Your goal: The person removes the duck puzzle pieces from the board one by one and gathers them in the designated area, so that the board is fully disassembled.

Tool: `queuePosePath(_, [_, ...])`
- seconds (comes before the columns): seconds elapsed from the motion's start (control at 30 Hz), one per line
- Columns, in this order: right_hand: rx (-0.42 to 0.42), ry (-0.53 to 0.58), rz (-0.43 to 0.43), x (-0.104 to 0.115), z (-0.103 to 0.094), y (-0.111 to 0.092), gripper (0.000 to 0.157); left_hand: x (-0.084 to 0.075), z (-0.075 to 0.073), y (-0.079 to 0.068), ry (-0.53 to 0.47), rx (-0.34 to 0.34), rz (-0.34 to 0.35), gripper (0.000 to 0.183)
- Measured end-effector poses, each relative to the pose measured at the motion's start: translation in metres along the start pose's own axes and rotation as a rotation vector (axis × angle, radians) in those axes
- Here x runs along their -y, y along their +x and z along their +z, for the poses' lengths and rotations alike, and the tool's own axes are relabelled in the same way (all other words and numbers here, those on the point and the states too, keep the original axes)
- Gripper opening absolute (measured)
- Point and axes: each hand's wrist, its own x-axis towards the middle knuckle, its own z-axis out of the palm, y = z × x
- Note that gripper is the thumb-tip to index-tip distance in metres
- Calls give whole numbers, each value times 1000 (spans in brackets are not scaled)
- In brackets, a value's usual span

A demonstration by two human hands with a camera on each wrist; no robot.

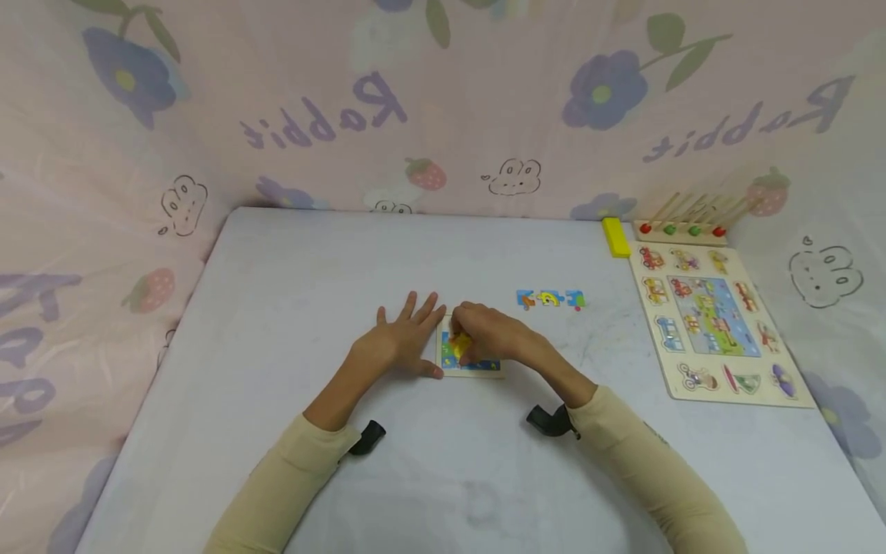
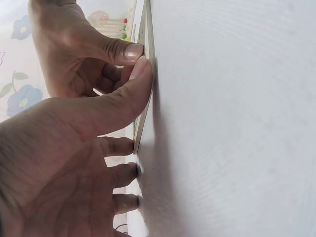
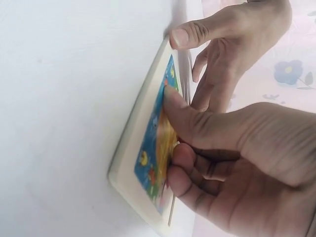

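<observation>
A small wooden jigsaw board (image 1: 474, 374) with a pale frame and a blue, green and yellow picture lies flat on the table. My left hand (image 1: 400, 338) is spread beside it, with the thumb and index fingertips right at its left edge. My right hand (image 1: 490, 332) is over the picture, its fingers curled and its thumb bent. Between the thumb and fingers it pinches a yellow puzzle piece (image 3: 167, 134), close against the board. Much of the picture is hidden by the right hand in the head view.
Several loose jigsaw pieces (image 1: 550, 298) lie behind the right hand. Farther right are a larger wooden picture board (image 1: 681, 385), a yellow block (image 1: 615, 237) and a wooden rack (image 1: 681, 232) with sticks and coloured beads. A printed curtain (image 1: 457, 100) surrounds the table (image 1: 298, 269).
</observation>
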Motion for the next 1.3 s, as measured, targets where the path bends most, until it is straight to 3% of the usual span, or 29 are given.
queuePosePath(0.47, [-8, 45, 33, 1, -3, -1, 45, -1, 1, 2, 5, 2, -2, 111])
queuePosePath(0.77, [-19, 175, -48, -7, -5, 0, 12, -1, -1, -1, 9, 10, -1, 112])
queuePosePath(0.93, [-1, 222, -52, -9, -8, 2, 5, 0, -1, -1, 6, 17, -1, 113])
queuePosePath(1.1, [-60, 276, -80, -14, -14, 0, 7, -1, -1, -1, 6, 14, -1, 112])
queuePosePath(1.3, [-188, 346, -56, -21, -30, -11, 9, 0, 0, -1, 17, 9, -7, 112])
